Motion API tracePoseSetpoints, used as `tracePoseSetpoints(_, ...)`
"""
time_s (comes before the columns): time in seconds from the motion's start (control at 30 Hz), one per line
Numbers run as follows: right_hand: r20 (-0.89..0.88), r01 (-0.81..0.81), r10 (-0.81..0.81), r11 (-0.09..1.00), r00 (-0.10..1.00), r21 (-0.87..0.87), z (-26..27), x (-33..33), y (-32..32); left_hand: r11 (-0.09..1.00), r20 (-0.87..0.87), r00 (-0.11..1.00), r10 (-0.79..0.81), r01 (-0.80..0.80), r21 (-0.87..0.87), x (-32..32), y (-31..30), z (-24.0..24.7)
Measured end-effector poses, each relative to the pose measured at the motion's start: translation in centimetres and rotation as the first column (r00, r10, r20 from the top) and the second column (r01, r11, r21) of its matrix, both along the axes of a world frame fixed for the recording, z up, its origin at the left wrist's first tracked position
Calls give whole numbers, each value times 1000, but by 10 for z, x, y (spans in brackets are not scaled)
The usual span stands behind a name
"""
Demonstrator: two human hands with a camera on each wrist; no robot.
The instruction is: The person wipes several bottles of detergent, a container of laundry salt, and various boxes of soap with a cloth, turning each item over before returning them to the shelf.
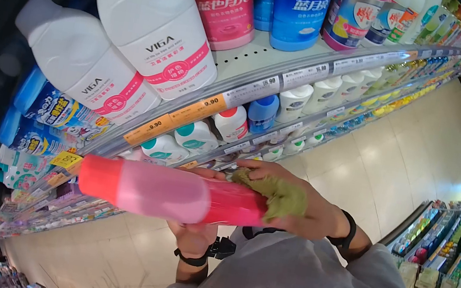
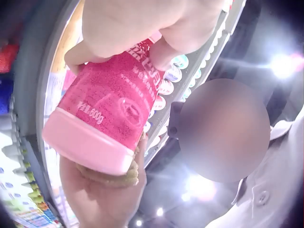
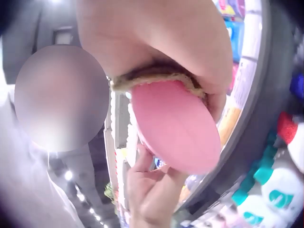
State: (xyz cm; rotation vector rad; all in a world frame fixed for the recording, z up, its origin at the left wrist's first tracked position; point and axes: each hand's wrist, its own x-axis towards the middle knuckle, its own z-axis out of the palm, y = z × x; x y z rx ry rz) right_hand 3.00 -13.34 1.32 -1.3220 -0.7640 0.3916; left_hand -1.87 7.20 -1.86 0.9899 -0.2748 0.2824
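In the head view, a pink bottle [image 1: 173, 194] is held crosswise in front of the grey shirt [image 1: 293, 276], its coral end pointed toward nine o'clock. The bottle is grasped by the left hand [image 1: 193, 241], at five o'clock from its middle; the hand is opened only as wide as the bottle's body, with the thumb and fingers wrapped round it. A green cloth [image 1: 281, 200] is gripped in the curled fingers of the right hand [image 1: 317, 210], at three o'clock, and is kept in contact with the bottle's other end. In the right wrist view, that end is seen as a flat pink oval, edged by the cloth at twelve o'clock. White VIGA bottles [image 1: 158, 28] are seen at eleven o'clock from the held bottle, on a shelf [image 1: 244, 64] fronted by orange price labels [image 1: 176, 120]. A black band is worn on each wrist.
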Motion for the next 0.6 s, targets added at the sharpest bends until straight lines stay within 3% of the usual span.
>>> tracePoseSetpoints(0.03,68,68,-62,993,996,-95,3,-5,-5,988,-8,998,67,-65,139,-1,0,1)
tracePoseSetpoints(0.1,253,215,-140,931,957,-296,13,-5,-10,962,-7,993,120,-114,250,0,-11,4)
tracePoseSetpoints(0.17,298,234,-166,949,940,-212,11,-3,-9,923,-1,996,95,-87,375,1,-16,6)
tracePoseSetpoints(0.23,361,250,-198,963,911,-101,16,0,-8,719,7,994,113,-86,690,-9,-12,-10)
tracePoseSetpoints(0.3,440,254,-242,967,864,33,29,3,-11,751,-71,995,70,-6,660,-3,-25,-13)
tracePoseSetpoints(0.37,485,224,-225,973,845,61,37,9,-18,897,-281,959,44,86,433,-9,-54,-8)
tracePoseSetpoints(0.47,507,209,-234,972,829,106,26,20,-30,792,-241,964,113,59,608,-7,-61,-13)
tracePoseSetpoints(0.5,510,206,-238,971,827,120,16,24,-33,662,-141,966,215,-38,748,-11,-56,-22)
tracePoseSetpoints(0.6,395,203,-221,975,892,88,-24,33,-41,861,-167,947,276,-166,480,-7,-68,-3)
